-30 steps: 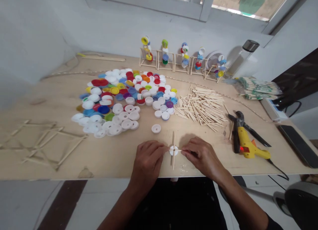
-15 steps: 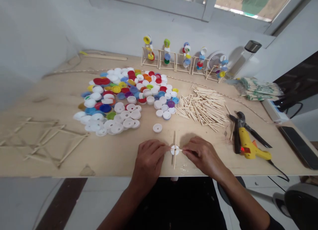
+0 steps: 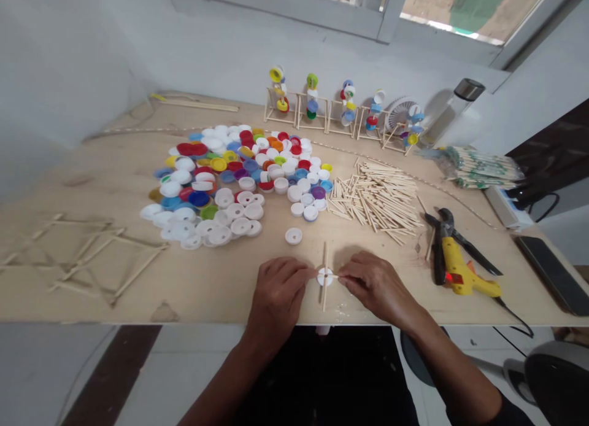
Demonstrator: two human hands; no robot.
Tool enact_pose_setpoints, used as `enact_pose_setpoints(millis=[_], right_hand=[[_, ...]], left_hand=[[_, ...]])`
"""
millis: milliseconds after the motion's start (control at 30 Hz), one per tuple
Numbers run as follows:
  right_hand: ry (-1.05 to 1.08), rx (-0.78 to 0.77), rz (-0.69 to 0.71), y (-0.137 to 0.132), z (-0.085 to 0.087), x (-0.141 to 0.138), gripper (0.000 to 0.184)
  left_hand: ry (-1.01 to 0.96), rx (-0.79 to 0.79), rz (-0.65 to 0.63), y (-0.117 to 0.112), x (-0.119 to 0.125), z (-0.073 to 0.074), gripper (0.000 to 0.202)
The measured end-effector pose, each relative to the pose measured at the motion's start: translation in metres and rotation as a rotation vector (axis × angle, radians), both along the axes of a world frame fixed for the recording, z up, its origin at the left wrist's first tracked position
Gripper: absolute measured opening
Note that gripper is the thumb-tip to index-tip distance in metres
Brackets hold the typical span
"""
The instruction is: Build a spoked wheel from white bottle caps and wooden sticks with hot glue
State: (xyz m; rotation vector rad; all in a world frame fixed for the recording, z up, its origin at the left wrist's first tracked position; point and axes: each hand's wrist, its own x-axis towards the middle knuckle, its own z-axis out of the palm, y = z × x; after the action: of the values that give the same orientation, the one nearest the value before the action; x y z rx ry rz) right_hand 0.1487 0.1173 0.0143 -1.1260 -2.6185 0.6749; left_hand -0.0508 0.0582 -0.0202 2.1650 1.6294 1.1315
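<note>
A white bottle cap (image 3: 321, 282) lies on the table near its front edge, with a thin wooden stick (image 3: 326, 253) running lengthwise across it. A second, crosswise wooden stick (image 3: 335, 277) spans the cap between my hands. My left hand (image 3: 280, 290) is closed, its fingertips at the stick's left end. On the other side, my right hand (image 3: 378, 286) pinches the right end between thumb and fingers. Just beyond them sits a loose white cap (image 3: 293, 236) with a hole in it.
Colourful caps (image 3: 218, 164) are heaped behind, beside piled sticks (image 3: 377, 193). A yellow glue gun (image 3: 460, 269) and black-handled cutters (image 3: 473, 251) lie right, near a phone (image 3: 552, 272). Stick frames (image 3: 87, 254) lie left. Cap wheels on stands (image 3: 312, 104) and a bottle (image 3: 448, 116) stand behind.
The camera view has shifted slightly. Both hands keep the same hold at the crosswise stick, and nothing on the table has visibly moved.
</note>
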Motion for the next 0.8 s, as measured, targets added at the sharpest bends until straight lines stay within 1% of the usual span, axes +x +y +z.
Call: enact_pose_setpoints(millis=[167, 400, 467, 600, 700, 800], right_hand=[[-0.007, 0.012, 0.002, 0.000, 0.002, -0.001, 0.017], [0.039, 0.048, -0.023, -0.005, -0.002, 0.003, 0.015], [0.082, 0.069, -0.060, -0.008, -0.002, 0.007, 0.013], [0.203, 0.103, -0.206, -0.017, -0.007, 0.020, 0.012], [0.296, 0.092, -0.274, -0.026, -0.013, 0.027, 0.011], [0.373, 0.093, -0.303, -0.035, -0.020, 0.029, 0.012]], left_hand=[[-0.005, -0.009, 0.000, -0.001, 0.000, -0.001, 0.023], [0.028, 0.028, 0.002, -0.001, -0.001, -0.002, 0.025], [0.043, 0.031, 0.012, -0.002, -0.001, -0.001, 0.025], [0.118, 0.090, 0.037, -0.008, 0.005, 0.000, 0.027], [0.184, 0.133, 0.041, -0.014, 0.012, -0.003, 0.031], [0.263, 0.128, 0.016, -0.018, 0.015, -0.009, 0.036]])
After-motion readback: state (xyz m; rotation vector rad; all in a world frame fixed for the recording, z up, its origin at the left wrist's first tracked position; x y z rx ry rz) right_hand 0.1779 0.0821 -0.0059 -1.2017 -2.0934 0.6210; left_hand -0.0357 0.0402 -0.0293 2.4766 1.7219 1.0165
